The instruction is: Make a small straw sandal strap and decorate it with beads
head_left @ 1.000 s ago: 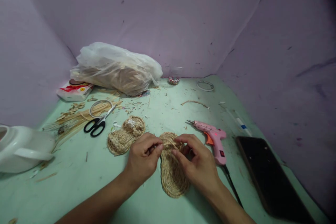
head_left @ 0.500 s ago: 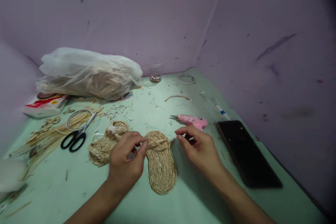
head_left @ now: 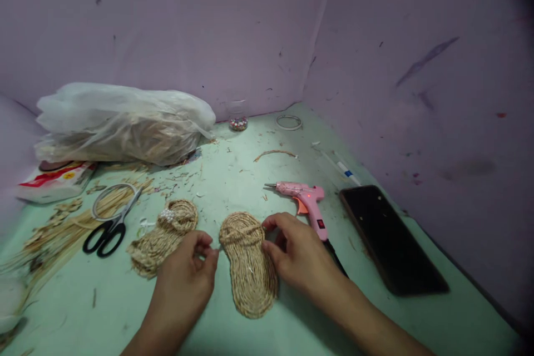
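A small woven straw slipper [head_left: 252,278] lies flat on the table, made of coiled twisted cord with a strap [head_left: 242,232] across its upper end. My right hand [head_left: 298,253] grips its right edge by the strap's end, thumb and index finger against the cord. Just off the left edge is my left hand [head_left: 187,267], fingers loosely curled and thumb a little apart, with nothing visible in them. Beyond that hand rests a second woven slipper [head_left: 161,239], carrying a cluster of white beads [head_left: 167,215] on its strap.
A pink glue gun [head_left: 306,197] with a lit red light lies behind my right hand, near a dark phone [head_left: 392,242]. Scissors [head_left: 110,228] sit on straw strips [head_left: 79,225] at left. Farther back are a plastic bag [head_left: 125,122], a bead jar [head_left: 238,122] and a ring [head_left: 288,122].
My right hand has moved left onto the slipper's right edge. My left hand has drawn back from the strap's left end. The view has shifted slightly, showing more of the glue gun.
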`<state>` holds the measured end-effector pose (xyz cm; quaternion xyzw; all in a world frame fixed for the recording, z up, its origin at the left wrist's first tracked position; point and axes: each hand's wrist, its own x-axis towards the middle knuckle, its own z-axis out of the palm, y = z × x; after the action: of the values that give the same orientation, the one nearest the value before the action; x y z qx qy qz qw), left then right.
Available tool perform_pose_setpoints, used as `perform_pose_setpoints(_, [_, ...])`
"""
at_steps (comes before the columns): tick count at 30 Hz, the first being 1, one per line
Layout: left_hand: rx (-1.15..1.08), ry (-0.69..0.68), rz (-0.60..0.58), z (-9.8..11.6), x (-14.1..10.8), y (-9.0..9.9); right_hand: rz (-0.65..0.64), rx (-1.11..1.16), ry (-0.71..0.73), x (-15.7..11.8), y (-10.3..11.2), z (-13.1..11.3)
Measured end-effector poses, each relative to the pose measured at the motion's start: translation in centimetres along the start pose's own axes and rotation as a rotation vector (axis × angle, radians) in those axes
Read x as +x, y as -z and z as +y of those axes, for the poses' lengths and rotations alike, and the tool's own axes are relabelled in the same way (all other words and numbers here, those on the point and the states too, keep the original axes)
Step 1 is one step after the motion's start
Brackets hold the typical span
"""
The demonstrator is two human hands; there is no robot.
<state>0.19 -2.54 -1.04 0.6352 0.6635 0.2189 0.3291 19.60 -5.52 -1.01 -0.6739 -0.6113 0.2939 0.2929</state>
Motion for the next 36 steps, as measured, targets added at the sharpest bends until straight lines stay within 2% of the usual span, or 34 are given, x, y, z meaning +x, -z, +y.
perform_pose_setpoints(3, [-0.220, 0.116, -0.124, -0.2, -0.9, -0.6, -0.011, 0.090, -0.029, -0.4, -0.6, -0.2])
perform_pose_setpoints(6, [-0.387, 0.184, -0.166, 0.3, -1.3, -0.9, -0.020, 0.233, -0.094, -0.5, -1.3, -0.4])
perform_pose_setpoints(10, [-0.544, 0.235, -0.075, 0.9, -1.5, -1.0, 0.001, 0.482, -0.191, -0.4, -1.7, -0.9])
perform_pose_setpoints(13, [-0.747, 0.256, 0.029, 0.9, -1.7, -1.0, 0.079, 0.610, -0.172, -0.6, -1.7, -1.3])
perform_pose_setpoints(16, [-0.918, 0.278, 0.058, 0.8, -1.8, -1.1, 0.166, 0.644, -0.035, -1.3, -1.7, -1.9])
perform_pose_setpoints(18, [-0.987, 0.284, -0.001, 0.7, -1.6, -1.1, 0.213, 0.639, 0.101, -1.9, -1.8, -2.3])
perform_pose_setpoints(21, [-1.082, 0.310, -0.119, 0.8, -1.1, -0.8, 0.265, 0.604, 0.389, -2.7, -1.9, -2.7])
perform_pose_setpoints(23, [-1.118, 0.334, -0.148, 1.0, -0.8, -0.6, 0.283, 0.570, 0.557, -2.9, -2.1, -2.9])
perform_pose_setpoints(25, [-1.118, 0.325, -0.154, 1.4, -0.7, -0.4, 0.294, 0.552, 0.626, -3.0, -2.2, -3.1])
perform_pose_setpoints(30, [-1.085, 0.230, -0.128, 1.9, -0.9, -0.5, 0.333, 0.566, 0.590, -2.9, -2.4, -3.2])
perform_pose_setpoints(36, [-1.036, 0.189, -0.015, 1.4, -1.2, -0.4, 0.284, 0.557, 0.401, -3.3, -3.0, -2.7])
